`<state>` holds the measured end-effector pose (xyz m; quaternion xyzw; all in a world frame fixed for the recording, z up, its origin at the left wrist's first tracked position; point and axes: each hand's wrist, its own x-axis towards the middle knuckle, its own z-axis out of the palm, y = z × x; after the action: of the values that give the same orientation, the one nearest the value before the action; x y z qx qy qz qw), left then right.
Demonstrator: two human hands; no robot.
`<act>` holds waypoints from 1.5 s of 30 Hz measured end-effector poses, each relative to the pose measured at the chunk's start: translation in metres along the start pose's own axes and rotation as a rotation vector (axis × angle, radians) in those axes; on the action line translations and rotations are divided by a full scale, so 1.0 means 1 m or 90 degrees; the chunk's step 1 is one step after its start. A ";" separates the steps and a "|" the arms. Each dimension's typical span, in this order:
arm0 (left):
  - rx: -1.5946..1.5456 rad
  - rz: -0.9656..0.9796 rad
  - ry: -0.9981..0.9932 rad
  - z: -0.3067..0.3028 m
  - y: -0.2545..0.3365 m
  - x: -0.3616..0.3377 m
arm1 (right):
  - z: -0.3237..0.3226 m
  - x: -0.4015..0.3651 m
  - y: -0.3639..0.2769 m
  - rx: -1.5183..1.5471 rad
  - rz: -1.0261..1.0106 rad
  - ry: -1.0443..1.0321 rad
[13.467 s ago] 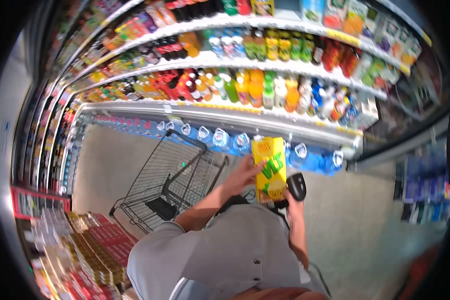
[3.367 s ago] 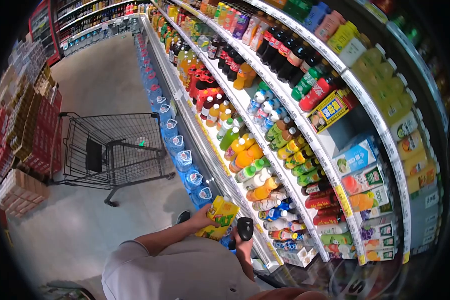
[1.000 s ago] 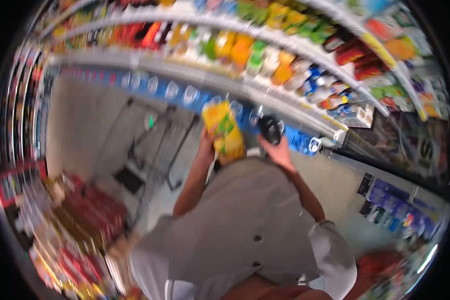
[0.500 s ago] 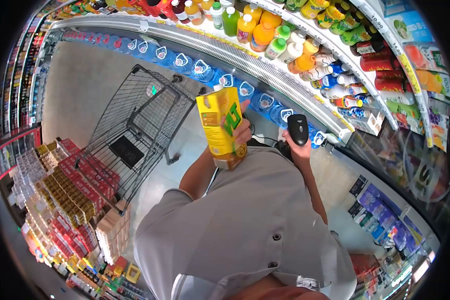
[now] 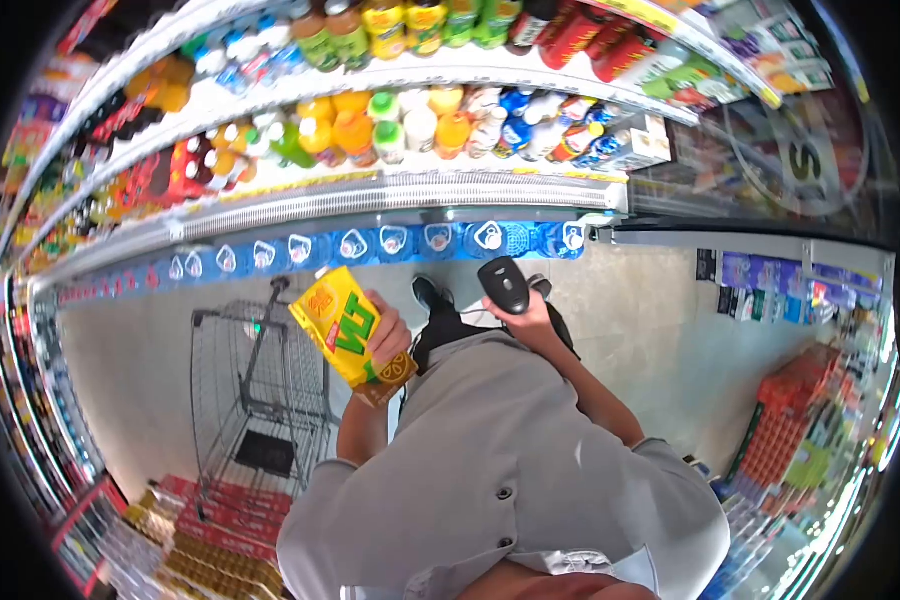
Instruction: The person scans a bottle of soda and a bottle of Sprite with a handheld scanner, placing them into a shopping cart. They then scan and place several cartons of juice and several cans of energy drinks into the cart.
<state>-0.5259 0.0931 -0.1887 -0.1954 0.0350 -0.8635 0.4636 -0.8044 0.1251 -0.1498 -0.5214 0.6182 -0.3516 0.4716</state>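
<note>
My left hand [image 5: 388, 332] is wrapped round a yellow carton [image 5: 345, 325] with green lettering, a white cap and a brown base. The carton is tilted, its top toward the shelves. In my right hand [image 5: 530, 318] is a black handheld scanner [image 5: 504, 285], with its rounded head pointing toward the shelf. Both hands are in front of my grey shirt [image 5: 470, 440], some distance apart. A row of blue-capped water bottles [image 5: 395, 242] stands along the foot of the shelving, just beyond the hands.
Refrigerated shelves [image 5: 390, 190] with many bottles curve across the front. A wire shopping cart [image 5: 260, 370] stands at the left. Stacked red and gold goods [image 5: 230, 520] are at the lower left. Red crates [image 5: 785, 415] and hanging purple packs [image 5: 765, 275] are at the right.
The view has swung round, so the shelves now run straight across the top. The carton has turned to show more of its front, and both hands appear farther left. Both grips hold.
</note>
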 end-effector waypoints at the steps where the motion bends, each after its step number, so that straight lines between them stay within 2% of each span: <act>1: 0.055 -0.014 0.003 0.007 -0.002 0.006 | -0.006 -0.002 0.001 0.017 0.023 -0.020; 2: 0.055 -0.034 -0.004 0.009 -0.005 0.014 | -0.009 -0.001 0.006 -0.009 -0.065 0.005; 4: 0.118 -0.042 -0.043 0.010 -0.014 0.027 | -0.018 0.000 0.006 0.054 -0.057 0.020; 5: 0.059 -0.070 -0.042 -0.006 -0.016 0.024 | -0.025 0.001 0.013 -0.030 -0.137 0.028; 6: 0.063 -0.083 -0.049 -0.009 -0.023 0.028 | -0.032 0.001 0.014 0.051 -0.016 0.000; 9: 0.063 -0.070 -0.013 -0.017 -0.045 0.045 | -0.047 -0.001 0.023 0.095 -0.002 0.038; 10: 0.074 -0.083 -0.023 -0.019 -0.052 0.050 | -0.055 -0.001 0.014 0.091 0.040 0.043; 12: 0.140 -0.010 0.054 -0.024 -0.067 0.058 | -0.080 0.002 0.014 0.071 0.057 0.003; 13: 0.151 -0.002 0.066 -0.026 -0.072 0.063 | -0.096 0.003 0.007 0.123 0.109 -0.014; 16: 0.228 0.003 0.059 -0.027 -0.092 0.089 | -0.135 0.008 0.016 0.155 0.113 0.010; 18: 0.256 0.001 0.041 -0.023 -0.112 0.110 | -0.155 0.014 0.029 0.157 0.019 0.053; 20: 0.287 0.026 0.130 -0.017 -0.138 0.126 | -0.177 0.018 0.040 0.129 0.081 0.046; 21: 0.287 0.001 0.102 -0.025 -0.145 0.136 | -0.185 0.020 0.047 0.110 0.058 0.058; 22: 0.280 0.012 0.125 -0.030 -0.155 0.139 | -0.193 0.020 0.053 0.116 0.052 0.050; 25: 0.256 -0.022 0.124 -0.053 -0.182 0.157 | -0.227 0.018 0.059 0.212 0.001 0.019; 31: 0.252 -0.035 0.113 -0.097 -0.235 0.177 | -0.275 0.021 0.082 0.193 -0.014 0.006; 40: 0.292 0.043 0.200 -0.105 -0.262 0.153 | -0.300 0.020 0.074 0.208 -0.023 -0.054; 45: 0.294 0.039 0.243 -0.113 -0.263 0.145 | -0.295 0.026 0.085 0.178 -0.001 -0.092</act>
<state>-0.8461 0.1103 -0.1845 0.0824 -0.0702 -0.8551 0.5070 -1.1115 0.1004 -0.1430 -0.4751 0.5270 -0.3960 0.5828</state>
